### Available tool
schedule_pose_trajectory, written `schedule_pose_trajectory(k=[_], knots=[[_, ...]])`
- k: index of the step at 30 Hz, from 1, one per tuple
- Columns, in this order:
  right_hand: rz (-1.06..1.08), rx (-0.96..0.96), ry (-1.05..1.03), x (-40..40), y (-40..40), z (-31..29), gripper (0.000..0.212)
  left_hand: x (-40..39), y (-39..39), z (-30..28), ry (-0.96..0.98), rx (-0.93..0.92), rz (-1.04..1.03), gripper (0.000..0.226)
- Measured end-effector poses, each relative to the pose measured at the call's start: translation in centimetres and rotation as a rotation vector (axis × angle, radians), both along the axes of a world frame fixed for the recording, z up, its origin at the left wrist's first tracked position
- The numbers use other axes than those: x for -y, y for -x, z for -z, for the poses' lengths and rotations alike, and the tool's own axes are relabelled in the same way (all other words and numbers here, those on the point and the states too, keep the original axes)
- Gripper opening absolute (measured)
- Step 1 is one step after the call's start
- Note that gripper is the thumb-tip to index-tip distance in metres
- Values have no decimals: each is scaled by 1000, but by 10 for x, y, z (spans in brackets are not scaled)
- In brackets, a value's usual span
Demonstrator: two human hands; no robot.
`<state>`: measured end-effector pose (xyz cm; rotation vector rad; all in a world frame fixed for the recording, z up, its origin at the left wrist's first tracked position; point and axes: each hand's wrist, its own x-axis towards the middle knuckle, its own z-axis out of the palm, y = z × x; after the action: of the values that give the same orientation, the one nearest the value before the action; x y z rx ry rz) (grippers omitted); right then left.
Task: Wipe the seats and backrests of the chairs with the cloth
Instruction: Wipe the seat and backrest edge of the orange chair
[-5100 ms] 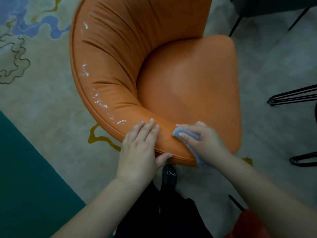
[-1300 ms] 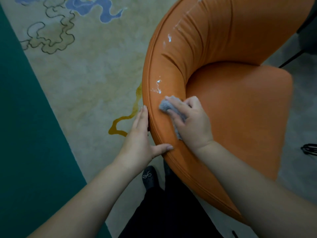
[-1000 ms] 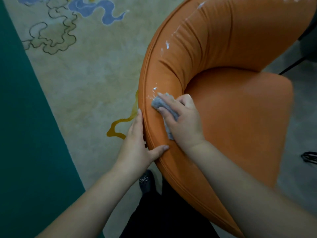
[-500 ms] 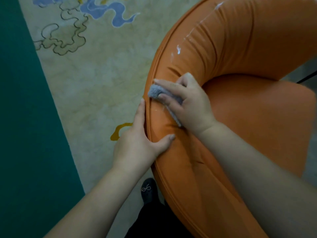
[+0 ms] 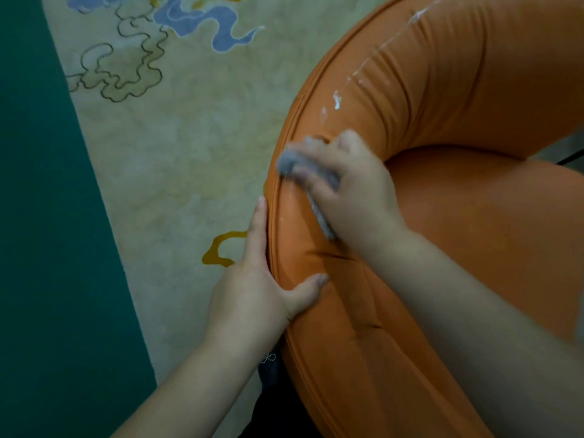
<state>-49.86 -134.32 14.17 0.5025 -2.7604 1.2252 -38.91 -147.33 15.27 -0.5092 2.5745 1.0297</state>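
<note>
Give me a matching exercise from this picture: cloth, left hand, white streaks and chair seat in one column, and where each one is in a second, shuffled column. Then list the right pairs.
Column one:
1. cloth
2. left hand
3. white streaks
4. chair seat

Column two:
A. on the backrest top, beyond the wiping hand
B. under the right hand, on the backrest rim
C. inside the backrest curve, right of the wiping hand
D. fingers along the backrest's outer side, thumb on top

Pairs: 1-B, 2-D, 3-A, 4-C
</note>
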Motion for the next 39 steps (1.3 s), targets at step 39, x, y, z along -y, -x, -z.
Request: schedule_pose_trajectory(k=[39], knots=[[294, -59, 173, -8, 35, 20, 23, 10, 65, 1, 28, -138, 95, 89]])
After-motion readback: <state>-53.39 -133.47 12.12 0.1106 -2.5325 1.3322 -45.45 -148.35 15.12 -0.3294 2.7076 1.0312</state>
